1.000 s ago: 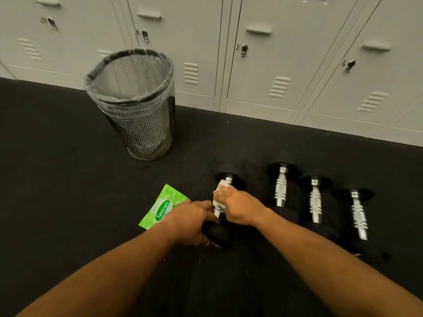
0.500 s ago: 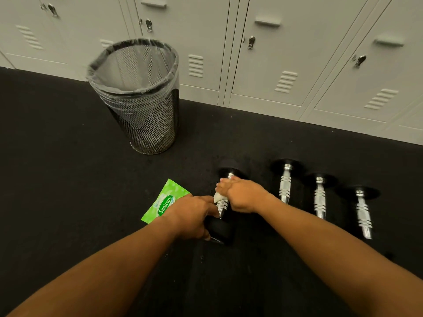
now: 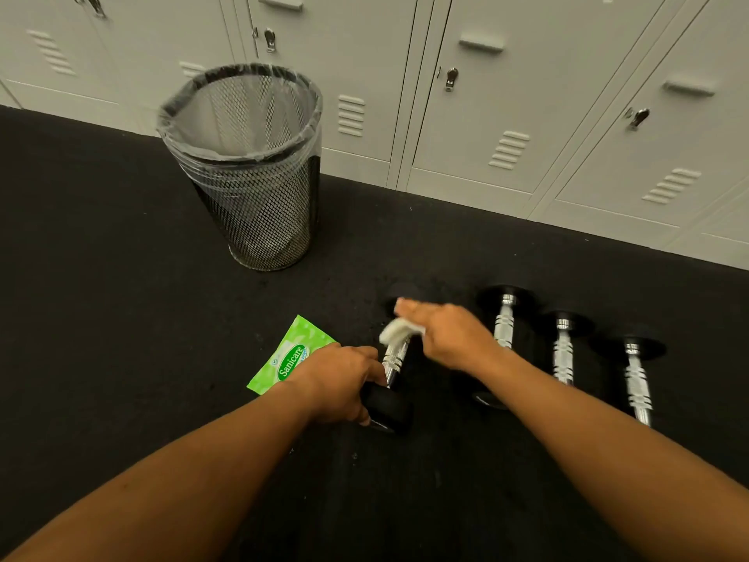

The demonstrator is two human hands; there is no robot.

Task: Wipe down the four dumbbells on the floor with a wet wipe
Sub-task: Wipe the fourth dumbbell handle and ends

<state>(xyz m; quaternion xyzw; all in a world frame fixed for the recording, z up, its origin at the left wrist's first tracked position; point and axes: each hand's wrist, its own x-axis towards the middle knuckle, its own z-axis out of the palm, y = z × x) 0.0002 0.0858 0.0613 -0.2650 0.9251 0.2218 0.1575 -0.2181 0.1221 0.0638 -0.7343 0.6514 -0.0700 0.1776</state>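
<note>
Several dumbbells with chrome handles and black heads lie side by side on the black floor. My left hand (image 3: 338, 381) grips the near black head of the leftmost dumbbell (image 3: 394, 358). My right hand (image 3: 444, 334) presses a white wet wipe (image 3: 399, 331) on the far part of that dumbbell's handle, fingers stretched toward the far head. To the right lie the second dumbbell (image 3: 503, 326), the third dumbbell (image 3: 563, 348) and the fourth dumbbell (image 3: 636, 377), untouched. My right forearm hides part of the second one.
A green Sanicare wipes pack (image 3: 289, 354) lies on the floor just left of my left hand. A black mesh bin (image 3: 247, 168) with a clear liner stands behind it. Grey lockers (image 3: 506, 95) line the far wall.
My right hand has slid the wipe up the handle toward the far head and its fingers have stretched out. My left hand keeps its hold on the near head.
</note>
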